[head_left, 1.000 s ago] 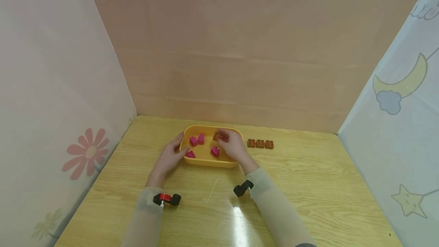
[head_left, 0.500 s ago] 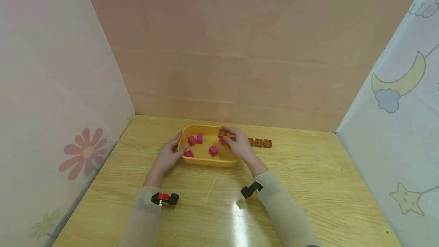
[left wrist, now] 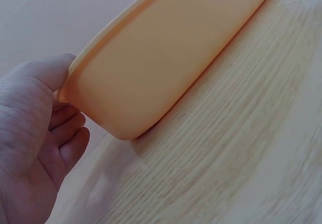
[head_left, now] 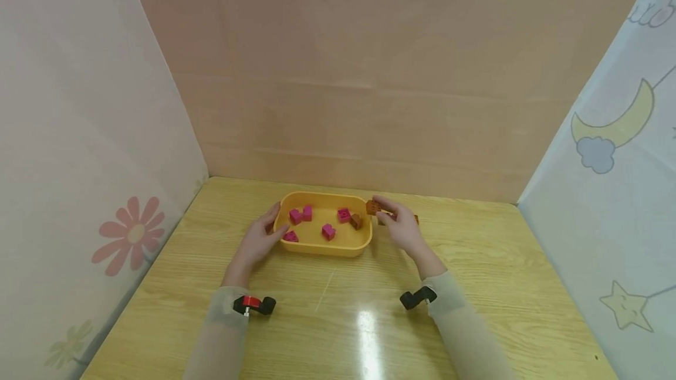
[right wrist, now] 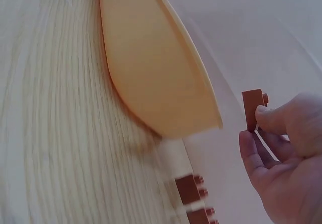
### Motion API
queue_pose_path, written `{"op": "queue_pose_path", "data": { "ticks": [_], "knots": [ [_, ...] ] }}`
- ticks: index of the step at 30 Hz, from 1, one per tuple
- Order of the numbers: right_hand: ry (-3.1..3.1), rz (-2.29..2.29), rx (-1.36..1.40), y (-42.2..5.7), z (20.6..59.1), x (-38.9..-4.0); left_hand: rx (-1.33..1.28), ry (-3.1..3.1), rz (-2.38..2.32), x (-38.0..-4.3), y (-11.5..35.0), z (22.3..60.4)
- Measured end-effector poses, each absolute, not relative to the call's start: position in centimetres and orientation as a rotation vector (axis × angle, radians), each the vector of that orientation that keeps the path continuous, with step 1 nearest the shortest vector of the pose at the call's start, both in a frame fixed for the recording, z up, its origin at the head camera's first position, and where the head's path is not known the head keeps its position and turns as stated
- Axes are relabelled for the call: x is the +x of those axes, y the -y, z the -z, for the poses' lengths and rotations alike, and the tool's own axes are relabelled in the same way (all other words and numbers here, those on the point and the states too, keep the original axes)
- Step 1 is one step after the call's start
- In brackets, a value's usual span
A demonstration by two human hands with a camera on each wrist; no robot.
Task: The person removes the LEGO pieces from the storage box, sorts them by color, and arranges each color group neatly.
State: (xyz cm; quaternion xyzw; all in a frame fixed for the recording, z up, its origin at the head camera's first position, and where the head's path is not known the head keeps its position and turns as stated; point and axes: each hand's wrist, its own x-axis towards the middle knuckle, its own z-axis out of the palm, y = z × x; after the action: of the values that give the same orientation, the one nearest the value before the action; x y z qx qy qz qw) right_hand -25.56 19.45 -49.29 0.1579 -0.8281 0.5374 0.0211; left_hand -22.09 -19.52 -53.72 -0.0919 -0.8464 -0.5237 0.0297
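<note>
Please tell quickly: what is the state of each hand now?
Left hand: holding the tray by its rim.
Right hand: holding a brown brick.

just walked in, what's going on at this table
A person's left hand grips the rim of a yellow tray, while the right hand pinches a brown brick in the air just outside it. Five pink bricks and another brown brick lie in the tray. More brown bricks sit on the table beside it.
</note>
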Motion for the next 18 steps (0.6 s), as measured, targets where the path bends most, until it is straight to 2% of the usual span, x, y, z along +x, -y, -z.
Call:
{"op": "queue_pose_path", "data": {
  "ticks": [18],
  "knots": [
    [2.655, -1.583, 0.304, -29.6, 51.4, -24.2, -0.286, 2.632, 1.57, -22.1, 19.5, 53.7]
  ]
}}
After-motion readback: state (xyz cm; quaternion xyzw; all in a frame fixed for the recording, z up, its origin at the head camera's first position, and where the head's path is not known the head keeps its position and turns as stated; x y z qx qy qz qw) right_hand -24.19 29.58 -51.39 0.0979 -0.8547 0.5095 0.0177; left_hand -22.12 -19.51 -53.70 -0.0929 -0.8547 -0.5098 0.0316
